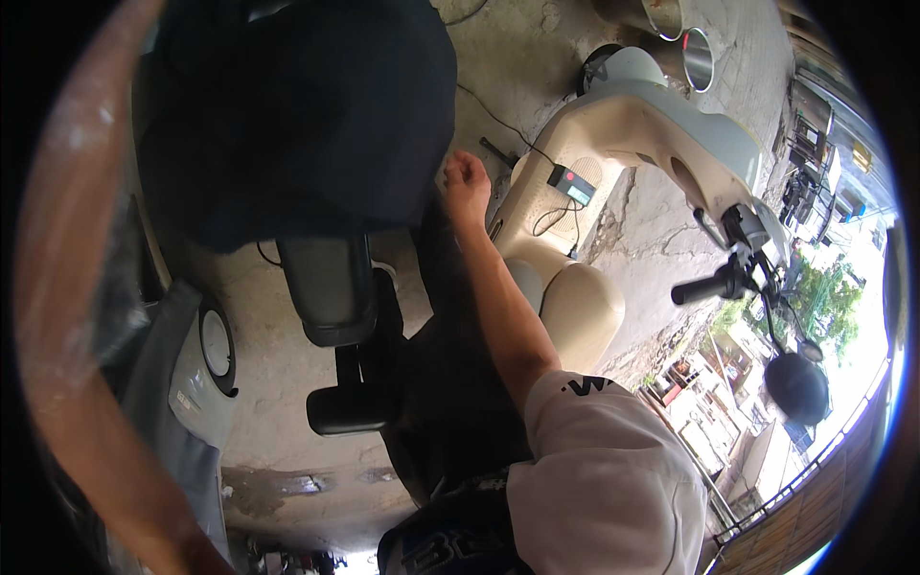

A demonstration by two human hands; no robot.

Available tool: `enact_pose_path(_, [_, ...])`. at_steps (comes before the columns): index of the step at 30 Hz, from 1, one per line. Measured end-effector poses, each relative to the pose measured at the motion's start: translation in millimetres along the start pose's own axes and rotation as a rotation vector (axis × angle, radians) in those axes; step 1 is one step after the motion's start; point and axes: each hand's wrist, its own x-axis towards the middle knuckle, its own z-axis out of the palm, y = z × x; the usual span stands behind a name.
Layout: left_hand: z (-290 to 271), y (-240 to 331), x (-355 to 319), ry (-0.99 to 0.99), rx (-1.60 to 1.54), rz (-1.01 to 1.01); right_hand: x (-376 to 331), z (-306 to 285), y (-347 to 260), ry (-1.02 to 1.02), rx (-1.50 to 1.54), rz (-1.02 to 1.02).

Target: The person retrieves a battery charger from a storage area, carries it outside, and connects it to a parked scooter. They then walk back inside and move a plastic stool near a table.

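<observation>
Btwn dk fabric (297,125) & beige scooter (613,120) w/ blk box (569,184) — R hand (467,188).

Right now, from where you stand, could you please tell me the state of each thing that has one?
Right hand: fingers curled, contents unclear
Left arm: blurred, hand out of view
Beige scooter: standing, nobody on it
Black box: lying on the scooter, wired, screen apparently lit
Mirror: out on its stalk
Floor: cracked
</observation>
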Motion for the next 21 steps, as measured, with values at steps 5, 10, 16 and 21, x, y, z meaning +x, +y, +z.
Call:
enact_pose_path(5, [17,65,-64,0.034,-0.205,-0.094,-62,-66,-4,-0.034,-0.076,-0.016])
enact_pose_path(10, [61,138,-164,-0.238,-0.595,-0.453,-135,-114,-44,-0.259,0.239,0.143])
enact_pose_path(16, [157,179,-247,-0.334,-0.920,-0.814,-238,-177,-97,-0.927,1.067,0.705])
enact_pose_path(21, [184,180,-282,-0.278,-0.708,-0.985,-274,-210,-53,-0.920,1.023,0.735])
